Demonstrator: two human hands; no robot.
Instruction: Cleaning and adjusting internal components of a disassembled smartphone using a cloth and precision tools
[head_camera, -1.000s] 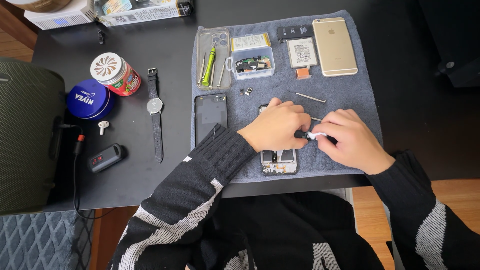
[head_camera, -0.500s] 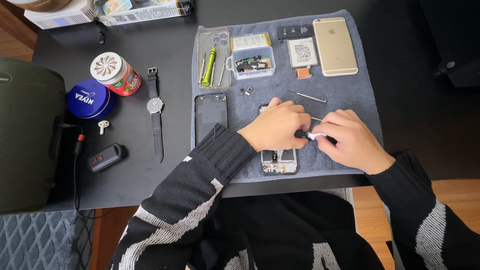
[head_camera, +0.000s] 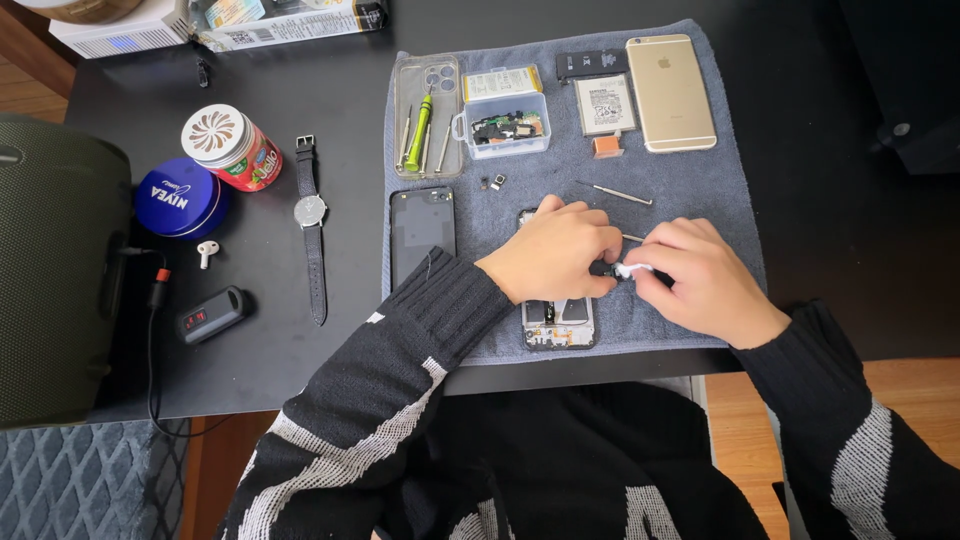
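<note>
A black table (head_camera: 300, 90) carries a grey towel (head_camera: 720, 180) spread as a work mat on its right half. At the table's far left edge lie a white box (head_camera: 120, 35) and, beside it, a long printed carton (head_camera: 290, 18), both cut off by the frame. Left of the towel stand a round blue tin (head_camera: 178, 198) with a white label on its lid and, touching its upper right, a red can (head_camera: 232, 148) with a white patterned lid. A wristwatch (head_camera: 311, 240) lies stretched out between the tins and the towel.

On the towel's far edge, a gold phone (head_camera: 670, 92) lies face down at the right; left of it a pale rectangular battery (head_camera: 604, 103) with a printed label, then a clear plastic box (head_camera: 506, 125) of small parts, then a clear phone case (head_camera: 428, 115) holding screwdrivers, one with a green handle. A black phone panel (head_camera: 421, 232) lies below the case.

The opened phone (head_camera: 558, 320) lies at the towel's near edge, mostly hidden under the hands. The left hand (head_camera: 555, 250) rests palm down on it, fingers curled, pressing it to the towel. The right hand (head_camera: 700, 275) is closed in a pinch on a small white piece (head_camera: 630, 270) just beside the left fingertips.
</note>
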